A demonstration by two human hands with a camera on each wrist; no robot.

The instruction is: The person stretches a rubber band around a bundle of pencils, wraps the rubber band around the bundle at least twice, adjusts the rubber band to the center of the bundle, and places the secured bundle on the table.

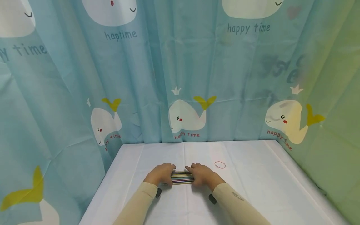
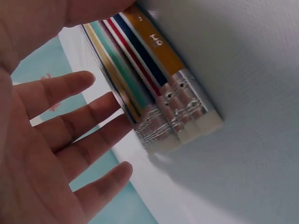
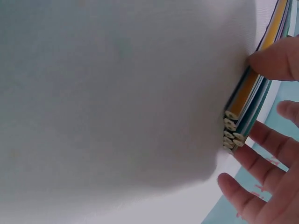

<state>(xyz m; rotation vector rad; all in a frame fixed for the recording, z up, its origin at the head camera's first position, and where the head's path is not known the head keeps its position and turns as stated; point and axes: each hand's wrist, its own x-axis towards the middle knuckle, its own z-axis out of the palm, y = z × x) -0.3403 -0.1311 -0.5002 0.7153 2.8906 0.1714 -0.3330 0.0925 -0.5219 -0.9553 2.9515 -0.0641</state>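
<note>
A bundle of coloured pencils (image 1: 182, 177) lies on the white table (image 1: 267, 187), with one hand at each end. My left hand (image 1: 163, 174) covers the eraser end. In the left wrist view the pencils (image 2: 154, 88) show metal ferrules and white erasers, and my left hand (image 2: 51, 140) has straight, spread fingers beyond them and its thumb over the top. My right hand (image 1: 202, 175) covers the other end. In the right wrist view the thumb (image 3: 275, 60) touches the near side of the pencils (image 3: 247, 107), and the fingers (image 3: 261, 158) lie straight on the far side.
A thin red rubber band (image 1: 220, 164) lies on the table just beyond and to the right of my right hand. A blue curtain (image 1: 180, 78) printed with whales hangs round the table's back and sides. Bare white cloth surrounds the hands.
</note>
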